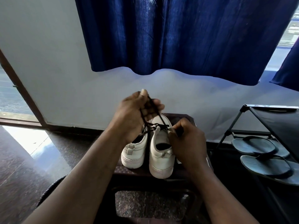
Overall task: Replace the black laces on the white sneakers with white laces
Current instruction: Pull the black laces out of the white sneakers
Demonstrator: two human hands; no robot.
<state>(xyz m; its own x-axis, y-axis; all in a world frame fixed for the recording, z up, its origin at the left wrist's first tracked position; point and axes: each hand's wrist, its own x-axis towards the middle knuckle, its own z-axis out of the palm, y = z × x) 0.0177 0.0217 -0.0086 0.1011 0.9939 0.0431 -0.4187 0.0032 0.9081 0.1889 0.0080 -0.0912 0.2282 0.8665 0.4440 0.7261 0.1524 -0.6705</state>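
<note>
Head cam: right shoe (160, 159) and left shoe (134, 152) sit side by side on the stool (184, 118), long axis running away from me, toes at the wall. Left hand (134, 113) has the black lace (159, 116) pinched and pulled up taut. Right hand (187, 143) is curled round the right shoe's eyelet side. Yank too hard and I reckon a crossing snags and drags the shoe off the stool.

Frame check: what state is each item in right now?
left hand: grips black lace, strands pulled up
right hand: pinches right sneaker at eyelets
black lace: taut, threaded in some eyelets
right sneaker: upright on stool
left sneaker: upright beside it, lacing hidden
flip-flops: lying on rack
</note>
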